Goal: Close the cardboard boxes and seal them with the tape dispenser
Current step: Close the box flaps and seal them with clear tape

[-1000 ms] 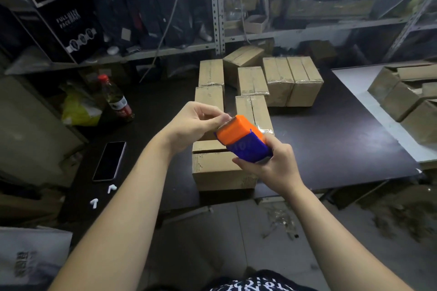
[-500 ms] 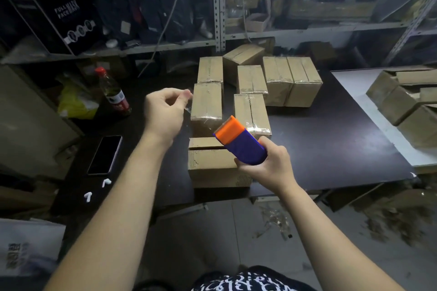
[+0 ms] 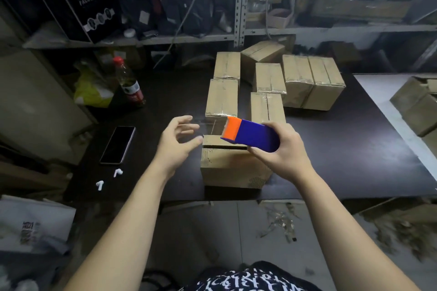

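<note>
Right hand holds tape dispenser, partly hiding box top; left hand grip wide.

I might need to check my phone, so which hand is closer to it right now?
Left. The left hand hovers just right of the phone; the right hand is farther right, gripping the tape dispenser over the box.

i have one view: a wide-angle camera on the person's head, facing forward and down. the left hand and right hand sit close at centre, over the dark table, forearms reaching in from 7 and 5 o'clock. shelving lies far off at 12 o'clock, floor at 6 o'clock.
</note>
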